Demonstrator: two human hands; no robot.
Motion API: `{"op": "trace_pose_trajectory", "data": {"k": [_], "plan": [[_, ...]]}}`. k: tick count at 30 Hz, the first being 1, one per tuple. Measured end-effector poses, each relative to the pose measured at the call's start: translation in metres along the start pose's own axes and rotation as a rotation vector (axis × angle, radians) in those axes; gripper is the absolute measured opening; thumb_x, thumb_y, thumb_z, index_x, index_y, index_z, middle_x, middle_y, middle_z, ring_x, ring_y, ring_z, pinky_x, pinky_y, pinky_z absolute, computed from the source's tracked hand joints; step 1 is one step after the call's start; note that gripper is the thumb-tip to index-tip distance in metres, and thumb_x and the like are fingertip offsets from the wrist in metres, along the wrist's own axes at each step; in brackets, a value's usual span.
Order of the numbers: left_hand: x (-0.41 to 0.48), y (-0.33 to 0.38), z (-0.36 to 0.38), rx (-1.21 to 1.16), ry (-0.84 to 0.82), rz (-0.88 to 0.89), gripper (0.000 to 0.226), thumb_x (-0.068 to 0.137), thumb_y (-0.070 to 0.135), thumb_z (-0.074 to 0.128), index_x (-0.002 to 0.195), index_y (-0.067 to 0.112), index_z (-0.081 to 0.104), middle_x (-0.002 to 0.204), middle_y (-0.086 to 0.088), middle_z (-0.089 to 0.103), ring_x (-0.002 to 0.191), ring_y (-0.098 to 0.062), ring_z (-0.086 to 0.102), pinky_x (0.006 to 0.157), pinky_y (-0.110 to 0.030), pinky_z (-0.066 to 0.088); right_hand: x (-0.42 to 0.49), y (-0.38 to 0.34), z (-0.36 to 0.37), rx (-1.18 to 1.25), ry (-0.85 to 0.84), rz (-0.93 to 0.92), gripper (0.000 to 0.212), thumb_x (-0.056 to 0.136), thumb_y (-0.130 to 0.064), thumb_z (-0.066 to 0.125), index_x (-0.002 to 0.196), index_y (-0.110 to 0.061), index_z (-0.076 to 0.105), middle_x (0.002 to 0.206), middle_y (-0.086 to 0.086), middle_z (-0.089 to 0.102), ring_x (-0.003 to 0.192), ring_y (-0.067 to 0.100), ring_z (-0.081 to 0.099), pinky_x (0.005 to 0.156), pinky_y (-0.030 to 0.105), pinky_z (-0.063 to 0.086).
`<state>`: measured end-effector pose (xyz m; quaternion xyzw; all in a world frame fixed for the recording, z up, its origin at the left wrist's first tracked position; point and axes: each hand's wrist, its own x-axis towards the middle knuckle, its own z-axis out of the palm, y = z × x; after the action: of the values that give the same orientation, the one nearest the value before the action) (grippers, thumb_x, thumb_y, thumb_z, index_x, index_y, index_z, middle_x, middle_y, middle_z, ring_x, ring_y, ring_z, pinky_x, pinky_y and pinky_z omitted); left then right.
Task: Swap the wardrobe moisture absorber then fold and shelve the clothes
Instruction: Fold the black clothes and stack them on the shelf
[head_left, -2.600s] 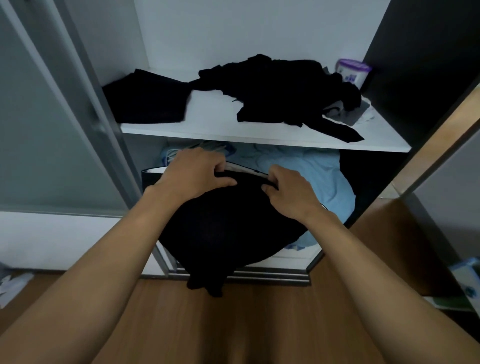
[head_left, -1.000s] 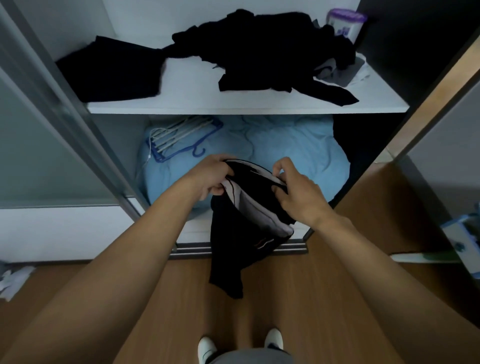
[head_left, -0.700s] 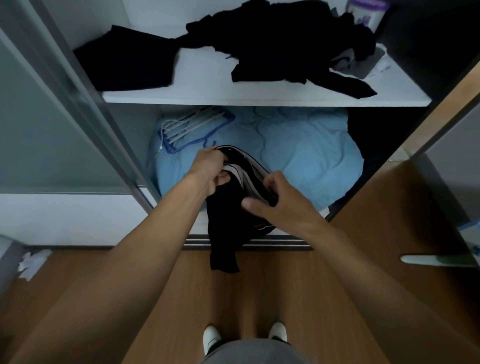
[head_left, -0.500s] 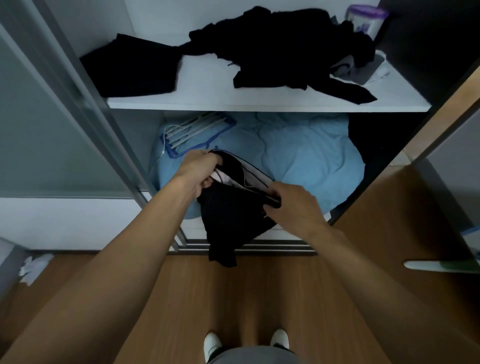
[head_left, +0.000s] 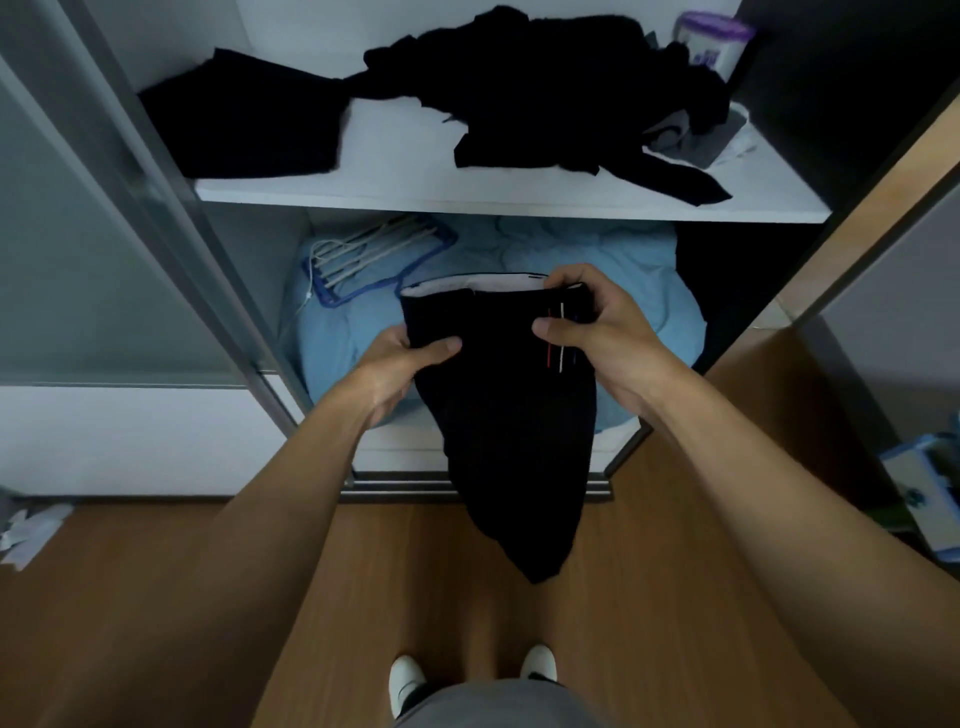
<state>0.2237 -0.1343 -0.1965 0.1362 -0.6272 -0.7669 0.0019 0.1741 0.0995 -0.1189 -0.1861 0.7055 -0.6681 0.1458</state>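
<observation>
I hold a black garment (head_left: 511, 415) with a pale waistband and small red, white and blue stripes in front of the open wardrobe. My left hand (head_left: 402, 364) pinches its left edge and my right hand (head_left: 597, 327) grips its top right corner, so it hangs down flat. On the white shelf (head_left: 405, 171) above lie a folded black piece (head_left: 249, 119) at the left and a loose heap of black clothes (head_left: 550, 98) in the middle. A white moisture absorber tub with a purple lid (head_left: 711, 44) stands at the shelf's back right.
Under the shelf a light blue quilt (head_left: 545, 254) fills the lower compartment, with a bundle of hangers (head_left: 374, 260) on its left. A sliding door frame (head_left: 171, 218) stands at the left. A blue and white box (head_left: 924, 488) sits on the wooden floor at the right.
The garment was bunched between my hands; now it is turned and spread flat, hanging lengthwise, with the striped side facing me. My right hand moved up to its top corner.
</observation>
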Motion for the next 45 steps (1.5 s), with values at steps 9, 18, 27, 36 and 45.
{"op": "trace_pose_trajectory", "data": {"k": [9, 18, 27, 36, 45], "plan": [[0.006, 0.055, 0.034, -0.122, -0.222, 0.080, 0.031, 0.073, 0.035, 0.085, 0.099, 0.019, 0.079, 0.103, -0.003, 0.077, 0.094, -0.015, 0.073, 0.078, -0.023, 0.056, -0.030, -0.001, -0.053, 0.150, -0.027, 0.356, 0.024, 0.078, -0.040, 0.080, 0.098, -0.027, 0.079, 0.110, 0.001, 0.076, 0.106, 0.016, 0.071, 0.083, 0.024, 0.059], [-0.014, 0.047, 0.045, -0.033, -0.206, -0.123, 0.014, 0.077, 0.026, 0.080, 0.088, 0.019, 0.081, 0.092, -0.007, 0.077, 0.079, -0.020, 0.075, 0.065, -0.027, 0.058, -0.033, -0.005, -0.068, 0.392, -0.038, 0.375, 0.033, 0.077, -0.040, 0.081, 0.104, -0.022, 0.079, 0.122, 0.007, 0.071, 0.117, 0.022, 0.066, 0.090, 0.032, 0.057], [-0.029, 0.037, 0.032, -0.294, -0.214, -0.242, 0.044, 0.084, 0.054, 0.062, 0.107, 0.020, 0.076, 0.103, -0.002, 0.076, 0.091, -0.015, 0.074, 0.083, -0.031, 0.059, -0.055, 0.031, -0.023, 0.527, 0.130, 0.416, 0.037, 0.085, -0.018, 0.075, 0.120, -0.013, 0.068, 0.116, 0.008, 0.074, 0.107, 0.023, 0.071, 0.081, 0.031, 0.060], [-0.055, 0.007, 0.042, -0.186, -0.030, -0.236, 0.013, 0.091, 0.019, 0.066, 0.097, 0.013, 0.075, 0.092, -0.006, 0.077, 0.079, -0.018, 0.074, 0.064, -0.026, 0.058, -0.048, 0.019, -0.049, 0.709, 0.083, 0.548, 0.054, 0.087, -0.047, 0.065, 0.127, -0.010, 0.067, 0.130, 0.013, 0.067, 0.119, 0.028, 0.065, 0.095, 0.041, 0.055], [-0.051, -0.005, 0.015, -0.483, -0.017, -0.313, 0.056, 0.090, 0.059, 0.053, 0.116, 0.014, 0.074, 0.127, -0.009, 0.068, 0.117, -0.025, 0.065, 0.087, -0.036, 0.057, -0.080, 0.063, -0.010, 0.562, 0.169, 0.449, 0.022, 0.091, -0.024, 0.071, 0.111, -0.016, 0.076, 0.117, 0.008, 0.073, 0.109, 0.023, 0.070, 0.084, 0.033, 0.059]]}}
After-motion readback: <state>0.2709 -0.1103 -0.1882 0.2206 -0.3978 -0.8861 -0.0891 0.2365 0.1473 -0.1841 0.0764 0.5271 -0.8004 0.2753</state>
